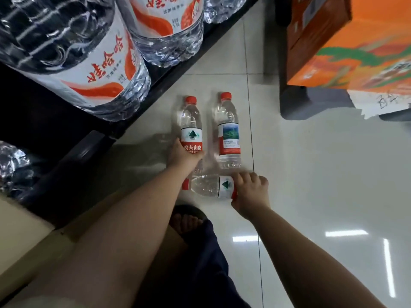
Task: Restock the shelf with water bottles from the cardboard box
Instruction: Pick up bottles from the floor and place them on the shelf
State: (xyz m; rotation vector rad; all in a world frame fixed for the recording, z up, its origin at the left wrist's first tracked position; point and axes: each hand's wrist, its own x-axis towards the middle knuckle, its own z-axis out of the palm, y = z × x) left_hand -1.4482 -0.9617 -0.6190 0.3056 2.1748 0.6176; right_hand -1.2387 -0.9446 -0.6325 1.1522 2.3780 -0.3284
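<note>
Red-capped left bottle (pixel 190 121) and right bottle (pixel 228 134) sit side by side on floor (pixel 311 174); third bottle (pixel 206 185) lies crosswise.

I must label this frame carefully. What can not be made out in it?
Head view:
- Left hand: fingers hidden behind the bottle it grips.
- Crosswise bottle in the right hand: cap end partly hidden by the left forearm.
- Orange box: cut by the frame edges, print blurred.
- Large jugs: tops cut off.
</note>
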